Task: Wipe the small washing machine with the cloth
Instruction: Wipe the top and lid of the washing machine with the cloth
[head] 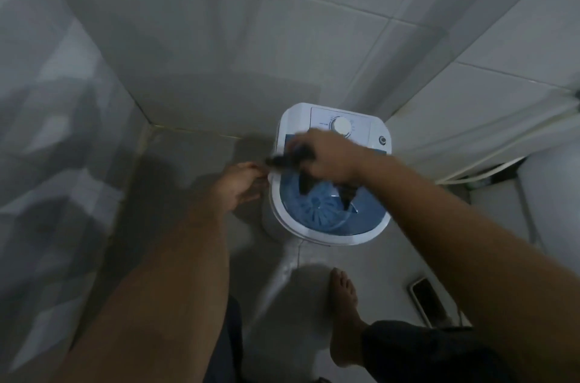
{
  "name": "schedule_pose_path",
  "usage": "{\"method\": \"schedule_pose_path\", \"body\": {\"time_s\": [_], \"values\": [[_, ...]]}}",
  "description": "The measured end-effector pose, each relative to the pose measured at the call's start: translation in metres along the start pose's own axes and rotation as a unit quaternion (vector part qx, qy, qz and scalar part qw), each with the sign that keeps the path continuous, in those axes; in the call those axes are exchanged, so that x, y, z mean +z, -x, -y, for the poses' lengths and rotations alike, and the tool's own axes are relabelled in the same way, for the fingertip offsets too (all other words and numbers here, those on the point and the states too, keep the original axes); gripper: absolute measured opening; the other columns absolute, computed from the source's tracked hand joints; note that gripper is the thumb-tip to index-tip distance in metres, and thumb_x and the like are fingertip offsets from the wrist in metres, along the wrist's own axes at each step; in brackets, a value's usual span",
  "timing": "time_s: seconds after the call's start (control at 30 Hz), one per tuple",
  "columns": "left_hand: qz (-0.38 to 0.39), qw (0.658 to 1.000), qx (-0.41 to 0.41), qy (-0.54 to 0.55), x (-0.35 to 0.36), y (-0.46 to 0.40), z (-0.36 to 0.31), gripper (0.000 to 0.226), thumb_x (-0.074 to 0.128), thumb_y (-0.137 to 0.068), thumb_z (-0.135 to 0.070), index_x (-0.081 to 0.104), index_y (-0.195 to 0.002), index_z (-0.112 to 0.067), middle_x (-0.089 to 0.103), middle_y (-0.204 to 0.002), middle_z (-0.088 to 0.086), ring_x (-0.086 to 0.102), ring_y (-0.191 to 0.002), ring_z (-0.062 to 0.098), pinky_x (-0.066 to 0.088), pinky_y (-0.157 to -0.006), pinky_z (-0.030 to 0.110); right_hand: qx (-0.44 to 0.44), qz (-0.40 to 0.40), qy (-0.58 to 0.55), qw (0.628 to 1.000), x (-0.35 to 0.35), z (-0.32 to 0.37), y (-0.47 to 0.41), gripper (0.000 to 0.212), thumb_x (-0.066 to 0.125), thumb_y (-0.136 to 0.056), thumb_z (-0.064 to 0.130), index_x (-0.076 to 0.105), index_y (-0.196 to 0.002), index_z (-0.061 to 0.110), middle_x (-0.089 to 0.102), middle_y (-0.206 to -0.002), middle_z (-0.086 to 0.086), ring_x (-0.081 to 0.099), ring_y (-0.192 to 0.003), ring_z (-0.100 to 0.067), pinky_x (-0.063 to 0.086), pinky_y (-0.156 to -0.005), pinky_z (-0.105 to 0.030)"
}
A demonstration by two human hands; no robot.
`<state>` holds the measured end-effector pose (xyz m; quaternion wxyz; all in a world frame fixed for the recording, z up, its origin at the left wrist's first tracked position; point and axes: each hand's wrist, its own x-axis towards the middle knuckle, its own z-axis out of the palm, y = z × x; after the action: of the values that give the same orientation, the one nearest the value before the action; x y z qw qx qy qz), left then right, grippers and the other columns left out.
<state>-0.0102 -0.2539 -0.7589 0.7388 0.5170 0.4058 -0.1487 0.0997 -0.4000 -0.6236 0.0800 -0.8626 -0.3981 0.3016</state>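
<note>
right hand [326, 158] grips a dark cloth [306, 175] over the small washing machine [329, 169]; left hand [243, 186], fingers loosely curled, touches its rim.

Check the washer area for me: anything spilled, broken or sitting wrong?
Nothing stands out. The small washing machine stands upright in the tiled corner; the right hand holds the dark cloth over its blue lid, the left hand at its rim. The picture is dim and blurred.

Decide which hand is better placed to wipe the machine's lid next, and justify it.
Right. The right hand already grips the dark cloth over the washing machine; the left hand only touches its left rim.
</note>
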Motion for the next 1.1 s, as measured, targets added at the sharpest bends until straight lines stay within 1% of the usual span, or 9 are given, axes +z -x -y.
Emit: {"method": "schedule_pose_path", "body": {"time_s": [0.13,0.27,0.37,0.5,0.7,0.87,0.97,1.03,1.1], "values": [[-0.001,1.000,-0.005,-0.002,0.002,0.002,0.000,0.010,0.060,-0.095,-0.020,0.069,-0.093,-0.022,0.070,-0.104,0.003,0.065,-0.096,0.018,0.044,-0.107,0.044,0.091,-0.195,-0.079,0.973,-0.010,-0.039,-0.059,0.036,0.070,-0.088,0.022,0.069,-0.124,0.019,0.064,-0.119,-0.017,0.066,-0.101,-0.035,0.055,-0.092,-0.039],[0.004,1.000,-0.013,0.011,-0.001,-0.001,0.002,0.011,0.059,-0.095,-0.021,0.070,-0.092,-0.024,0.070,-0.099,0.000,0.066,-0.091,0.016,0.044,-0.106,0.044,0.112,-0.180,0.047,0.976,0.042,-0.027,-0.071,0.040,0.059,-0.096,0.043,0.061,-0.132,0.027,0.047,-0.127,-0.015,0.056,-0.108,-0.039,0.053,-0.092,-0.049],[0.019,1.000,-0.016,0.014,-0.002,-0.003,0.003,0.009,0.059,-0.096,-0.021,0.067,-0.097,-0.024,0.070,-0.096,-0.001,0.066,-0.090,0.016,0.044,-0.104,0.042,0.049,-0.197,0.181,0.962,0.079,-0.014,-0.054,0.041,0.051,-0.097,0.051,0.061,-0.128,0.028,0.051,-0.124,-0.013,0.052,-0.108,-0.037,0.047,-0.086,-0.049],[0.006,1.000,-0.011,0.023,-0.001,-0.002,0.003,0.014,0.054,-0.098,-0.016,0.065,-0.092,-0.023,0.069,-0.096,0.003,0.065,-0.087,0.016,0.047,-0.100,0.043,0.001,-0.235,0.223,0.946,0.108,-0.012,-0.024,0.039,0.050,-0.096,0.058,0.066,-0.119,0.030,0.057,-0.114,-0.013,0.054,-0.098,-0.036,0.047,-0.078,-0.046],[0.021,1.000,-0.012,0.018,-0.002,0.001,0.000,0.010,0.066,-0.092,-0.017,0.072,-0.099,-0.018,0.069,-0.095,0.009,0.064,-0.081,0.022,0.055,-0.077,0.034,-0.106,-0.160,0.251,0.949,0.137,-0.004,0.013,0.028,0.063,-0.092,0.038,0.068,-0.117,0.025,0.057,-0.113,-0.015,0.056,-0.093,-0.036,0.050,-0.072,-0.045],[0.012,1.000,-0.014,-0.015,-0.001,0.004,-0.003,0.007,0.064,-0.093,-0.022,0.071,-0.092,-0.022,0.072,-0.096,-0.002,0.067,-0.091,0.016,0.047,-0.104,0.044,-0.024,0.037,0.376,0.925,0.157,0.044,0.065,0.037,0.045,-0.101,0.016,0.060,-0.135,0.013,0.040,-0.137,-0.021,0.046,-0.116,-0.039,0.042,-0.089,-0.046],[0.001,0.999,-0.009,-0.037,0.002,0.009,-0.007,0.006,0.064,-0.092,-0.021,0.070,-0.093,-0.022,0.072,-0.102,0.000,0.068,-0.095,0.018,0.046,-0.105,0.044,0.028,0.030,0.288,0.957,0.142,0.013,0.096,0.031,0.052,-0.101,0.027,0.063,-0.130,0.019,0.045,-0.132,-0.015,0.053,-0.115,-0.038,0.050,-0.089,-0.048],[-0.004,0.999,-0.004,-0.052,0.003,0.011,-0.009,0.010,0.064,-0.092,-0.021,0.071,-0.099,-0.020,0.073,-0.107,0.002,0.069,-0.096,0.020,0.047,-0.103,0.042,0.053,-0.035,0.145,0.987,0.122,-0.021,0.114,0.035,0.051,-0.098,0.054,0.065,-0.122,0.032,0.050,-0.122,-0.004,0.059,-0.107,-0.026,0.056,-0.086,-0.047],[-0.008,0.998,-0.001,-0.060,0.004,0.012,-0.009,0.019,0.064,-0.092,-0.021,0.071,-0.109,-0.017,0.072,-0.111,0.004,0.069,-0.098,0.020,0.047,-0.098,0.040,0.126,-0.141,0.016,0.982,0.112,-0.053,0.131,0.036,0.049,-0.096,0.061,0.062,-0.121,0.040,0.051,-0.115,0.004,0.062,-0.096,-0.017,0.059,-0.081,-0.040]]}}
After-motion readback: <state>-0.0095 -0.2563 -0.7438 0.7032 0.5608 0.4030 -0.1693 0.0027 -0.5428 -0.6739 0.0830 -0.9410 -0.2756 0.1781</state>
